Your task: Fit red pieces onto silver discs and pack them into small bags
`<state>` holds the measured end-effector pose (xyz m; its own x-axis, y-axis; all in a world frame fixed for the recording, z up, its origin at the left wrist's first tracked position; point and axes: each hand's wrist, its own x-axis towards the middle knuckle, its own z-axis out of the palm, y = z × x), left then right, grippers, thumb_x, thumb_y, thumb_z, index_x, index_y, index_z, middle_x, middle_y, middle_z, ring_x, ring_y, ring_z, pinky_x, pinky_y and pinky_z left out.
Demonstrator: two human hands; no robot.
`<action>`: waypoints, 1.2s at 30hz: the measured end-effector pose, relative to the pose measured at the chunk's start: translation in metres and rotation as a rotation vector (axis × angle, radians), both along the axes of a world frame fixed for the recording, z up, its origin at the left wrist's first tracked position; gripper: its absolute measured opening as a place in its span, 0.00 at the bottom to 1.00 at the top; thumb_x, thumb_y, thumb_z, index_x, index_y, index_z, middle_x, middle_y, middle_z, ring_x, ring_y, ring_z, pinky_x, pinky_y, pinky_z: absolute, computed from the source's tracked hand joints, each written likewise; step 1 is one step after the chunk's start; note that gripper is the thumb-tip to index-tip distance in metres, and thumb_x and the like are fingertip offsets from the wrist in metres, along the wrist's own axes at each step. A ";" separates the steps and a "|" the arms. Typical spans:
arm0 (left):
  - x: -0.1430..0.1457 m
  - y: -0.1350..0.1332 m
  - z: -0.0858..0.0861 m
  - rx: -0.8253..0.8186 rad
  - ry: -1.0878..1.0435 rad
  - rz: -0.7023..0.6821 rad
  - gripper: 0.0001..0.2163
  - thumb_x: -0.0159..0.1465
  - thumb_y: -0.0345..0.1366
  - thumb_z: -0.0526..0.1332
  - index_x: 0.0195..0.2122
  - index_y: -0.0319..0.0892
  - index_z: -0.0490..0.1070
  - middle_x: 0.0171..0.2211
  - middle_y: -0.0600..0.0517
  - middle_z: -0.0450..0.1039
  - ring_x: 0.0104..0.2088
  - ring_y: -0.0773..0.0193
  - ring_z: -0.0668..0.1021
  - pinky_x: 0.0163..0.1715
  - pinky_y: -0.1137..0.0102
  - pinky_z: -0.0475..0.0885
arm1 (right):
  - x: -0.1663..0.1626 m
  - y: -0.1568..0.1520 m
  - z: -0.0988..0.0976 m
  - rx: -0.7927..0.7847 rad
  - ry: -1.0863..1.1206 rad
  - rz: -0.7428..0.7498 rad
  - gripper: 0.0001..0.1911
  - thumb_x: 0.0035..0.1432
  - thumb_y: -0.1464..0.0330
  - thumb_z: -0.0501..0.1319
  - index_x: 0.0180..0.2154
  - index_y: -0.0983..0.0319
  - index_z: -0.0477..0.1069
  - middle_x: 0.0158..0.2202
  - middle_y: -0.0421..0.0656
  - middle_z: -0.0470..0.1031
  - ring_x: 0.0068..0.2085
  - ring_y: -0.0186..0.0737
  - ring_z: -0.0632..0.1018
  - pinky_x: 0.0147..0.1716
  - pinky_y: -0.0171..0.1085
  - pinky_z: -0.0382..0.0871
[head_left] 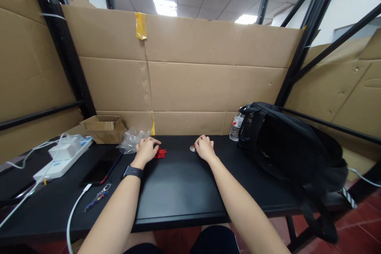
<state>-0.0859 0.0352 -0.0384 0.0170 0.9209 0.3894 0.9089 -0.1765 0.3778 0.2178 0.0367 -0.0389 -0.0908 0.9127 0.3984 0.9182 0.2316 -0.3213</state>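
My left hand, with a dark watch on the wrist, rests at the left of a small heap of red pieces. Its fingers reach over the heap's edge, with thumb and forefinger apart. The red pieces are too small to name. Further right, my right hand is curled with its fingertips down beside a small round silvery disc. A speck of red shows between the disc and those fingers. What the fingers pinch is hidden behind the hand.
A clear plastic bag and an open cardboard box lie at back left. Nearer are a phone, a keyring and a white power strip. A black backpack and water bottle stand right. Cardboard walls the back.
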 end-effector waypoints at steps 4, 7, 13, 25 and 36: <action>-0.001 0.000 -0.002 -0.032 -0.005 -0.062 0.09 0.62 0.43 0.63 0.38 0.53 0.82 0.50 0.47 0.77 0.53 0.41 0.69 0.49 0.51 0.64 | 0.019 0.002 0.009 -0.149 0.005 0.004 0.11 0.64 0.61 0.60 0.40 0.59 0.76 0.50 0.51 0.72 0.54 0.54 0.69 0.50 0.52 0.59; 0.003 -0.001 -0.002 -0.019 -0.006 -0.093 0.07 0.59 0.42 0.65 0.36 0.52 0.83 0.48 0.47 0.78 0.52 0.43 0.71 0.50 0.53 0.63 | 0.039 0.001 0.015 -0.225 0.011 0.032 0.17 0.51 0.61 0.71 0.43 0.59 0.77 0.50 0.51 0.74 0.53 0.56 0.72 0.50 0.50 0.63; 0.004 -0.001 -0.002 -0.036 0.020 -0.095 0.05 0.58 0.38 0.65 0.31 0.50 0.82 0.44 0.48 0.80 0.50 0.46 0.73 0.48 0.57 0.64 | 0.067 0.002 0.020 -0.326 0.080 0.141 0.24 0.40 0.70 0.74 0.44 0.60 0.78 0.41 0.44 0.80 0.38 0.39 0.80 0.38 0.33 0.70; 0.007 -0.005 0.006 -0.012 0.032 -0.087 0.07 0.61 0.39 0.62 0.32 0.50 0.82 0.45 0.48 0.81 0.51 0.46 0.74 0.45 0.59 0.65 | 0.076 0.000 0.025 -0.323 0.135 0.165 0.23 0.37 0.72 0.74 0.40 0.62 0.79 0.34 0.42 0.81 0.32 0.38 0.79 0.32 0.32 0.68; 0.022 -0.007 0.010 0.071 -0.289 -0.261 0.09 0.64 0.44 0.60 0.38 0.47 0.77 0.38 0.53 0.83 0.39 0.58 0.81 0.44 0.66 0.71 | 0.052 -0.004 0.034 -0.078 0.443 0.320 0.22 0.44 0.67 0.74 0.43 0.61 0.77 0.41 0.44 0.80 0.35 0.38 0.78 0.36 0.35 0.72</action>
